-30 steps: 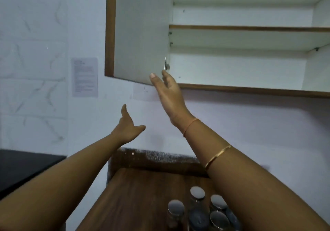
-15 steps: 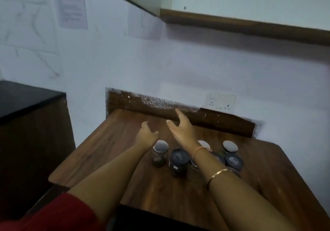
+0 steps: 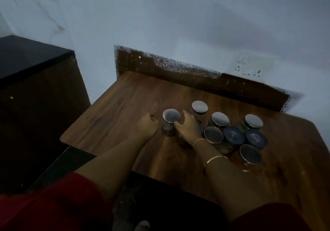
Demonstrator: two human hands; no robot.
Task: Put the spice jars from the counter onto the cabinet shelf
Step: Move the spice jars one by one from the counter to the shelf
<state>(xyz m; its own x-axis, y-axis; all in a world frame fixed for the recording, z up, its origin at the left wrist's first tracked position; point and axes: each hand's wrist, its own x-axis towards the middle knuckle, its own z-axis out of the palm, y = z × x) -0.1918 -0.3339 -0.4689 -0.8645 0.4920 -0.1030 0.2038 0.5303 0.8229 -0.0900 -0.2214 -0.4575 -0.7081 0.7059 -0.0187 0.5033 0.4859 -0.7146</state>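
Note:
Several glass spice jars stand clustered on the wooden counter (image 3: 116,116), most with silver lids (image 3: 220,119) and two with dark blue lids (image 3: 233,136). The leftmost silver-lidded jar (image 3: 171,117) stands between my hands. My left hand (image 3: 147,126) is curled close against that jar's left side; whether it grips is unclear. My right hand (image 3: 189,129) lies over another jar, whose glass body (image 3: 184,143) shows under the palm, and its forefinger touches the leftmost jar's neck. The cabinet shelf is out of view.
A white wall with a switch plate (image 3: 249,66) rises behind the counter's dark backsplash (image 3: 160,70). A black-topped cabinet (image 3: 26,56) stands to the left, across a gap. The counter's front edge runs just below my forearms.
The view has dropped from the open cabinet to the counter. Both hands came down from the cabinet door and have closed in on the left jars.

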